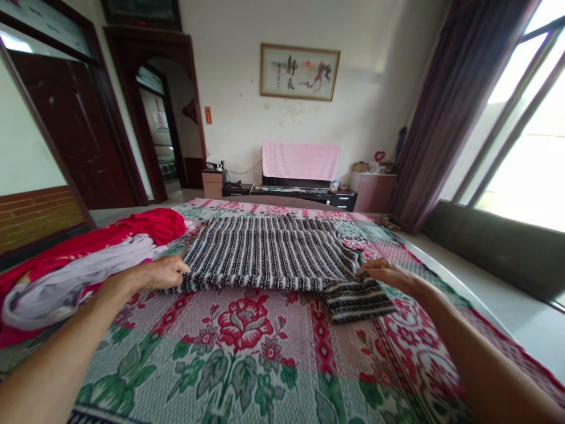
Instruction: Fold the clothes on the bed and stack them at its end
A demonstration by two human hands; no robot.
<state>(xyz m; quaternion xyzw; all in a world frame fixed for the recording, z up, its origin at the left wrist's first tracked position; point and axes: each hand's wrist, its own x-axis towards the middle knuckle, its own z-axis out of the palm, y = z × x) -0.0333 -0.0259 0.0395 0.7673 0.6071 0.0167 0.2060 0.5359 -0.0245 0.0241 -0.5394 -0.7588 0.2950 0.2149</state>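
A black-and-white striped knit sweater (265, 250) lies spread out on a floral bedspread (247, 324). My left hand (165, 272) pinches the sweater's near left corner, fingers closed on the knit. At the near right, my right hand (380, 270) grips the edge by the shoulder, with the thumb and fingers pressed together. One sleeve lies below that hand, angled toward me across the bedspread. The sweater's near edge looks slightly raised and rolled between my hands.
Red and pale grey cloth (128, 250) is heaped on the left side. Beyond the bedspread stands a low black cabinet (346, 200) with a pink cloth (300, 160) above it. A purple curtain (463, 112) hangs beside the window on the right.
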